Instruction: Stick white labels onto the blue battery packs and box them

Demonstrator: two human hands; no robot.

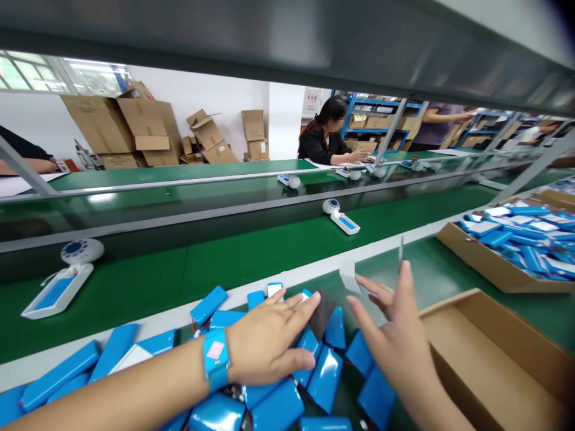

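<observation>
Many blue battery packs [326, 378] lie in a loose pile on the green bench. My left hand [269, 341], with a blue wristband [216, 356], reaches over the pile with its fingers spread, palm down. Its fingertips are by a dark grey square piece [322, 314]; whether they grip it is unclear. My right hand [395, 323] is raised right of the pile, fingers apart. A whitish strip [349, 277] is at its fingertips, and a small thin piece [401, 251] stands on another fingertip.
An open cardboard box [494, 359] stands at the right; behind it, another box [494, 263] holds blue packs. White devices [345, 223] lie on the green conveyor [251, 239]. A person [327, 134] sits across the line. Metal bars cross overhead.
</observation>
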